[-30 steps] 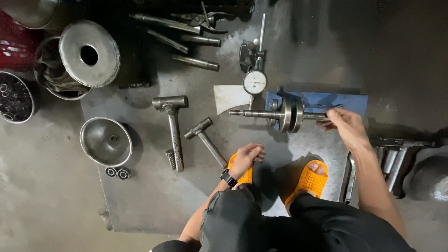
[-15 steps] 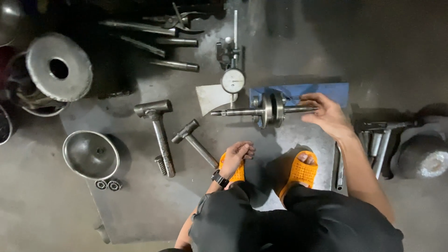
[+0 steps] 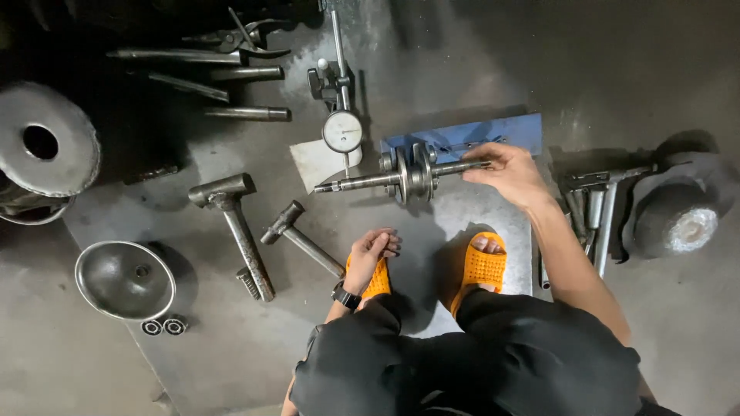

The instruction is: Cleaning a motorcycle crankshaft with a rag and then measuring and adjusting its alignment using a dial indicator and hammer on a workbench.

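steel, grey and oily: a crankshaft with two round webs at its middle (image 3: 407, 174) lies on the concrete floor (image 3: 617, 69), its webs at the near left corner of a flat blue metal plate (image 3: 512, 127). long axis runs nearly left to right across the view, slightly tilted, the threaded left end sitting lower in the frame than the right end. left tip points toward a pale scrap of sheet (image 3: 312, 162); right stub points into the right hand (image 3: 509, 171).

right hand: fingers (image 3: 482, 158) curled around the right stub of the shaft, thumb and fingertips pinching it, arm stretched forward from the body.

left hand (image 3: 371, 253): loosely curled, holding nothing, resting on the toe of the left orange perforated sandal (image 3: 376, 281). black watch at the wrist. the second orange sandal (image 3: 479, 268) sits just to the right, well short of the shaft.

a round white-faced dial gauge on a thin upright stand (image 3: 342, 131) stands just behind the shaft's left half, its stem coming down close to the shaft.

left of the feet: a large steel hammer (image 3: 235, 223) and a smaller steel hammer (image 3: 297, 235), handles slanting toward the person. a shallow metal bowl (image 3: 123, 279) farther left, two small ring bearings (image 3: 163, 327) beside it.
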